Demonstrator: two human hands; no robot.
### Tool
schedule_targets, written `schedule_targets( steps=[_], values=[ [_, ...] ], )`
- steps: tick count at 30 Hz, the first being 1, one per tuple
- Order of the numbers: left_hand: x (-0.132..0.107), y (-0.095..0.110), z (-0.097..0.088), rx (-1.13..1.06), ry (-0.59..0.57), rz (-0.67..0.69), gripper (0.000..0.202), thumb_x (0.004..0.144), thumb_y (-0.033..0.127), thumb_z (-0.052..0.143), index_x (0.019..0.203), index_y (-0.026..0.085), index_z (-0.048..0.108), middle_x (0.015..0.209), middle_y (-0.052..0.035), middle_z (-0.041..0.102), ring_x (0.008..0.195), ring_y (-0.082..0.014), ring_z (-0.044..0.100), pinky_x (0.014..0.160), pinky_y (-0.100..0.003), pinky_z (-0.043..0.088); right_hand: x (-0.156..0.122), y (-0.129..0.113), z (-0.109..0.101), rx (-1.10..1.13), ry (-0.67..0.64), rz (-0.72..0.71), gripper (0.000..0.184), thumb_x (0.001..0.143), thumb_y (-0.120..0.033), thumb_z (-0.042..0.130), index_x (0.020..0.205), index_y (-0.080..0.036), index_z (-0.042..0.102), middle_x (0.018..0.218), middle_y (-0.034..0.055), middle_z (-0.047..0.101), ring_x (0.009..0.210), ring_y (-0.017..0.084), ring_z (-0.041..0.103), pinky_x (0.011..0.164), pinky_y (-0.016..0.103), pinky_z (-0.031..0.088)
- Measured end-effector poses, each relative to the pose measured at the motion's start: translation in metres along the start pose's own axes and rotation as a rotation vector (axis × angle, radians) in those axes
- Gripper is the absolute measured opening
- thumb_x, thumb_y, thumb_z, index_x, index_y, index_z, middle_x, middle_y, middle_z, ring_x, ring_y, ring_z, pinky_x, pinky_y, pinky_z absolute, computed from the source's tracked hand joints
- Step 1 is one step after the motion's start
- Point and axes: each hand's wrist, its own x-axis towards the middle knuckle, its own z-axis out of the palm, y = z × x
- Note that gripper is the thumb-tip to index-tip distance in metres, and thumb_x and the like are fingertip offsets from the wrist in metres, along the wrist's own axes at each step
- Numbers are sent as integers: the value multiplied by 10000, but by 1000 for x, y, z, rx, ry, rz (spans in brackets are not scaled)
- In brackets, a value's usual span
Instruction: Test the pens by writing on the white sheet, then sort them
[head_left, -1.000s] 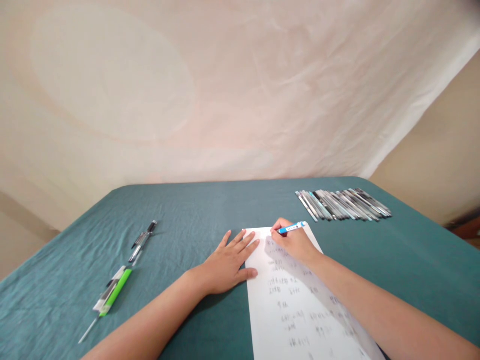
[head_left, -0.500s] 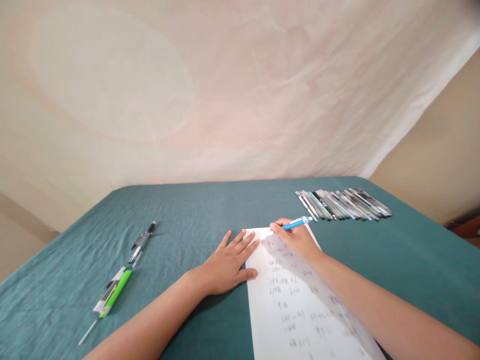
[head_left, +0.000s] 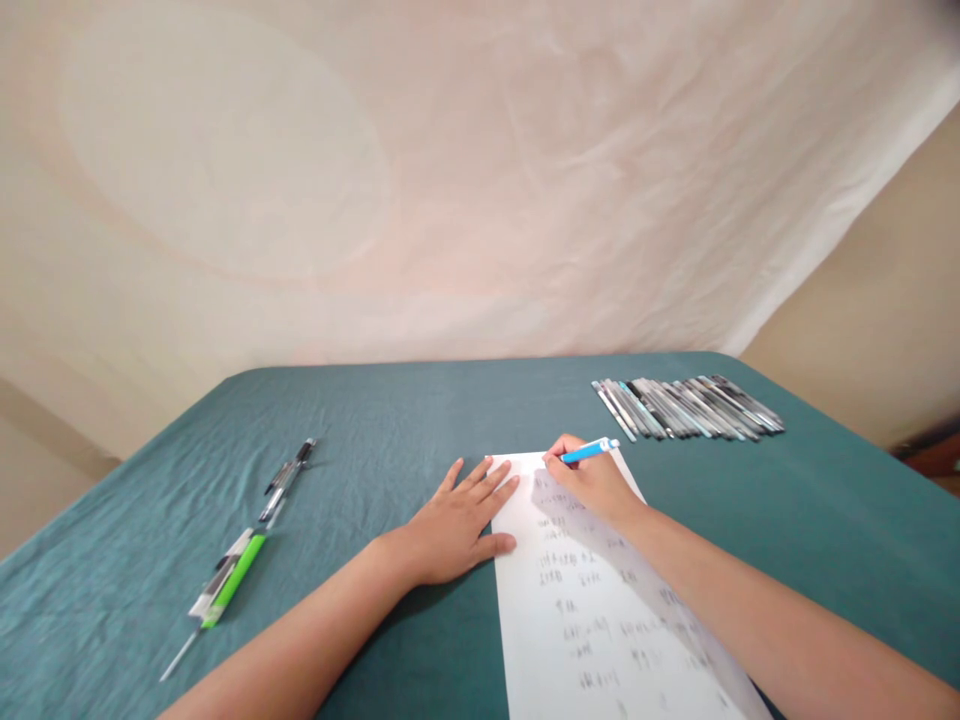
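A white sheet of paper (head_left: 592, 640) with handwritten lines lies on a teal tablecloth (head_left: 390, 420). My right hand (head_left: 592, 482) grips a blue pen (head_left: 589, 451) with its tip near the top of the sheet. My left hand (head_left: 461, 525) rests flat with fingers spread, its fingertips on the sheet's left edge.
A row of several pens (head_left: 686, 407) lies at the table's far right. On the left lie a black pen (head_left: 286, 480) and, nearer me, a green pen (head_left: 232, 580) beside another pen. A cream cloth backdrop (head_left: 450, 180) hangs behind the table.
My right hand has shifted slightly near the top of the sheet, and the blue pen's angle has changed a little. My left hand has stayed in place.
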Motion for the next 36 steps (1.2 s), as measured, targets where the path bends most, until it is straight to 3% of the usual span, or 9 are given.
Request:
schedule_targets(
  steps=[36],
  values=[
    [0, 2, -2, 0, 0, -3, 674, 889, 633, 172, 1457, 296, 38, 1523, -23, 6, 1396, -249, -13, 1107, -503, -4, -1, -1, 0, -11, -14, 18, 134, 770, -261, 505, 680, -177, 557, 543, -39, 484, 513, 99, 434, 479, 210, 307]
  ],
)
